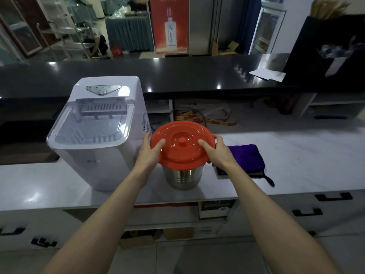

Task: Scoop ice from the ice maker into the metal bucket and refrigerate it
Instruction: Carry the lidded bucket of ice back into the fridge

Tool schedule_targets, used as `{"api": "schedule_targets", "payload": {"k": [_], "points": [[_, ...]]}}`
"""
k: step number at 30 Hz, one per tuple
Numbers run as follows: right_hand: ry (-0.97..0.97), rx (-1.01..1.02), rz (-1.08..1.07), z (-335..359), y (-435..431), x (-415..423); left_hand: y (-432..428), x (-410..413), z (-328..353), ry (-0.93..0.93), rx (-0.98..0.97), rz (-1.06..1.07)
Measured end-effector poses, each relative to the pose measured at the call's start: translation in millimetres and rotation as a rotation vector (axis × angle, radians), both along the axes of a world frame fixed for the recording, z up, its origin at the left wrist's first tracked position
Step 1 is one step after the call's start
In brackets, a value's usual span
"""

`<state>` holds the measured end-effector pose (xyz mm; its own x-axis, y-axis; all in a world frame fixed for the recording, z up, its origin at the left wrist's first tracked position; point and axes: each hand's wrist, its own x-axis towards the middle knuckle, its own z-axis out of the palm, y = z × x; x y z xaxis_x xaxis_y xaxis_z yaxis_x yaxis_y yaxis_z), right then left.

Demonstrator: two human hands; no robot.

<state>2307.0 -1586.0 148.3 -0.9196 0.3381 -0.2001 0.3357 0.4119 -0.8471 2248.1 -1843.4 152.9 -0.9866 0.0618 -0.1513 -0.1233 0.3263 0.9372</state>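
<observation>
A pale, glossy desk [296, 159] runs below a raised dark counter [177, 76], and the room beyond it is dim and cluttered, with a red banner [169, 24] standing at the back.

The metal bucket [182, 178] stands upright on the desk near its front edge, in the middle of the view. The orange lid [181, 151] lies over its mouth, tipped slightly toward the camera. Whether it still sits on the rim or is just clear of it cannot be told.

Both hands grip this lid at opposite sides. The left hand [147, 153] has its thumb laid on the lid's top and its fingers reaching round the left rim. The right hand [219, 153] mirrors it, thumb on top and fingers curled under the right rim. The lid's knob stands untouched between the two thumbs.

Just left of the bucket stands the white ice maker [98, 139], its clear lid down. To the right, near the bucket, a folded purple cloth [245, 157] lies flat on the desk, with a black handle [267, 179] sticking out from beneath it.
</observation>
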Motion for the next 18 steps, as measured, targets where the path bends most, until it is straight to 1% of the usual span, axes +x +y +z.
{"api": "schedule_targets", "payload": {"k": [3,8,13,18], "points": [[0.039,-0.039,0.044,1,-2,3,-3,1,-7,0.022,-0.059,-0.087],[0.147,-0.062,0.061,-2,-3,6,-5,-3,-15,0.094,-0.101,-0.144],[0.178,-0.066,0.044,-6,-2,6,-1,-4,-22,0.177,-0.134,-0.129],[0.242,-0.037,0.008,-11,-6,9,0,-1,-23,0.218,-0.114,-0.113]]}}
